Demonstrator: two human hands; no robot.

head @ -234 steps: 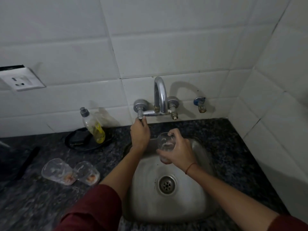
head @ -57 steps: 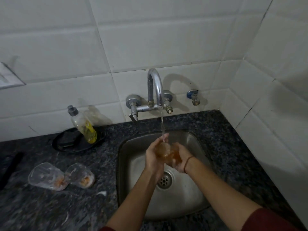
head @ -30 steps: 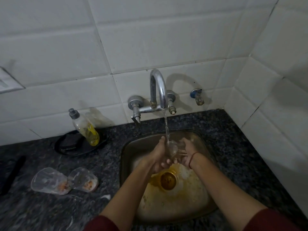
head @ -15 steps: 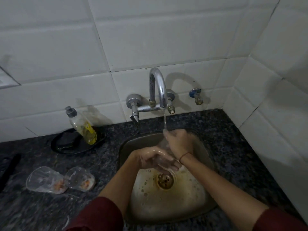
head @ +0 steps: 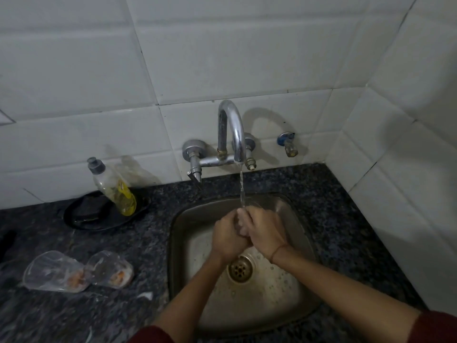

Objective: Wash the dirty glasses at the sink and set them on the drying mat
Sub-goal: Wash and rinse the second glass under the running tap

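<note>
Here the counter (head: 346, 219), dark speckled stone running into a tiled corner, carries everything, and the steel sink (head: 304, 293) is set into it so that rinse water drains away. The tap (head: 230, 125) arches out from the wall and drops a thin stream over the back of the basin, which is why both hands meet there. Two dirty glasses (head: 76, 273) lie on their sides on the counter left of the sink, touching, orange residue in their bases; they appear to be waiting their turn. A soap bottle (head: 113, 186) leans in a black dish (head: 84, 219) against the wall, near the tap and within reach. The left hand (head: 228, 237) and right hand (head: 265, 233) are curled tightly together under the stream, fingers interlocked around something. The glass being washed is presumably enclosed between them, but it is almost wholly hidden, so what each hand grips cannot be told for certain. No drying mat is in view.
</note>
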